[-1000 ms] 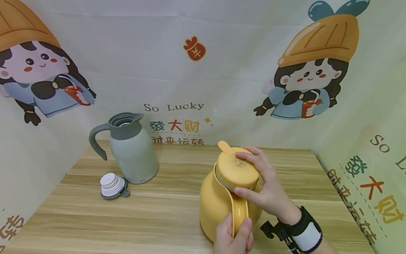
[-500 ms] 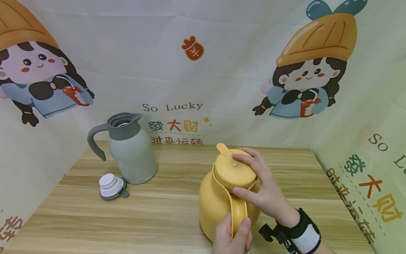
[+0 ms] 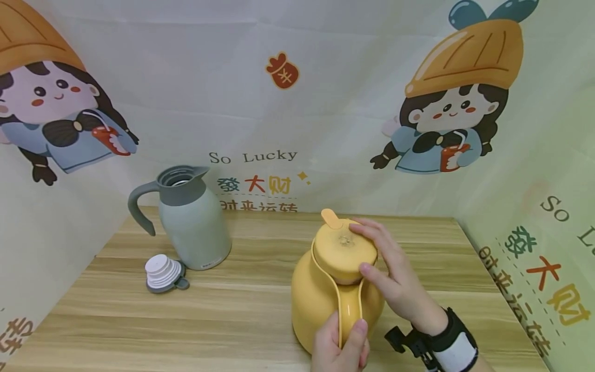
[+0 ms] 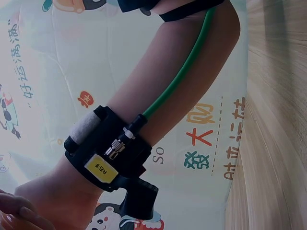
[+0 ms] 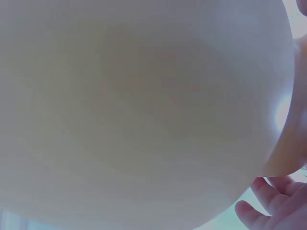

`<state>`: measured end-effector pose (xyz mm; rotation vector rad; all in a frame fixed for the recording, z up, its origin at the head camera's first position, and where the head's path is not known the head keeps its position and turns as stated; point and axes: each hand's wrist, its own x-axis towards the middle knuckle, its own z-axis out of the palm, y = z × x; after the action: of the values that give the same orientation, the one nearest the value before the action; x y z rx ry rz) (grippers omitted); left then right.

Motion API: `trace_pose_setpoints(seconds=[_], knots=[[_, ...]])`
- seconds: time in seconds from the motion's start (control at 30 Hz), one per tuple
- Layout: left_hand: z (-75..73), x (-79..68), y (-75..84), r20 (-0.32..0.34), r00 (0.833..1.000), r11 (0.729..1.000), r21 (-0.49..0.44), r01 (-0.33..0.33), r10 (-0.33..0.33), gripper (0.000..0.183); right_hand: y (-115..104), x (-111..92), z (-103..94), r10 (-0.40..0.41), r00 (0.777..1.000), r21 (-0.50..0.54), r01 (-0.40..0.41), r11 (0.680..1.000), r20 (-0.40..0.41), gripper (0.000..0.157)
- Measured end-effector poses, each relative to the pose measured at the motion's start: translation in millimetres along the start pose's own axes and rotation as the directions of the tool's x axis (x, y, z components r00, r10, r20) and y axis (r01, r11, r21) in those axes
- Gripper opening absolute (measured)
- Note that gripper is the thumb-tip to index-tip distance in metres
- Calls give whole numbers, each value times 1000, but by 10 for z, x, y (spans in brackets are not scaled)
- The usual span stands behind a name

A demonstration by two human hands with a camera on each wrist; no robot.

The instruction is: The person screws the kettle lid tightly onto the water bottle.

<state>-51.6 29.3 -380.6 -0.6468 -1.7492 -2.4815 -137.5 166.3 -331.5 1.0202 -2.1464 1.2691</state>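
The yellow thermos jug (image 3: 309, 302) stands upright on the table, its handle facing me. My left hand (image 3: 341, 346) grips the lower part of that handle from the near side. The round yellow lid (image 3: 341, 253) sits in the jug's mouth, its tab pointing away to the left. My right hand (image 3: 400, 274) holds the lid's right side, thumb on the near edge and fingers over the far edge. In the right wrist view the jug's pale body (image 5: 144, 115) fills most of the picture, with fingers (image 5: 273, 206) at lower right. The left wrist view shows mainly the right forearm (image 4: 177, 72).
A grey-green thermos jug (image 3: 195, 227) stands uncovered at the back left. Beside it on the wooden table (image 3: 232, 320) lies its stopper (image 3: 165, 271), white threaded side up. A printed cloth (image 3: 325, 129) hangs behind and along both sides.
The lid has settled lower and flatter into the jug's mouth, and its tab has turned slightly. My right thumb and fingers have slid right along the lid. The left hand keeps its hold.
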Motion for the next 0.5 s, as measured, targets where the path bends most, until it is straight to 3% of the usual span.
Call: trace_pose_setpoints(seconds=[0.23, 0.5], knots=[[-3, -4, 15, -4, 1000, 1000, -4, 26, -26, 22, 25, -43, -14, 93, 994, -43, -95, 995, -59, 56], [6, -6, 10, -13, 1000, 1000, 2, 17, -17, 22, 43, -78, -3, -27, 992, -61, 20, 998, -123, 41]])
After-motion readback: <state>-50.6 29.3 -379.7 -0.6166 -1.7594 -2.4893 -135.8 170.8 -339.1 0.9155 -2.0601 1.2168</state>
